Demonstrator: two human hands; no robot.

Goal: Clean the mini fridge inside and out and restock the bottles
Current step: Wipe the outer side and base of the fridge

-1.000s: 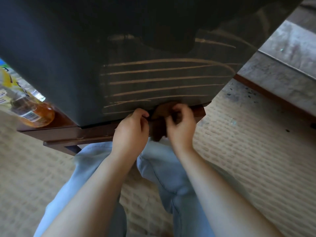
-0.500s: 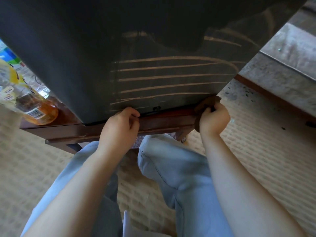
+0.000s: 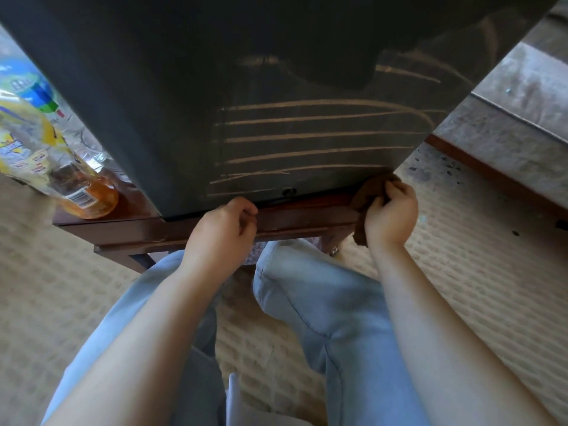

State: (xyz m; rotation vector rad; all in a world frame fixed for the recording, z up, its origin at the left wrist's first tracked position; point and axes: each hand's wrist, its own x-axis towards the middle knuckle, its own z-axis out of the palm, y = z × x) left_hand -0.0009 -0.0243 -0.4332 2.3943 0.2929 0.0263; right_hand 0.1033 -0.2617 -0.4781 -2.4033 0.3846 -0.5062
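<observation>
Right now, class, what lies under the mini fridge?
A dark wooden stand bears the mini fridge; the right hand grips a brown cloth at its lower corner. The stand's top beneath the fridge is hidden.

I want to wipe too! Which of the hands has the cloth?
The right hand grips the brown cloth at the fridge's bottom corner; the left hand, curled beside it, has none.
</observation>
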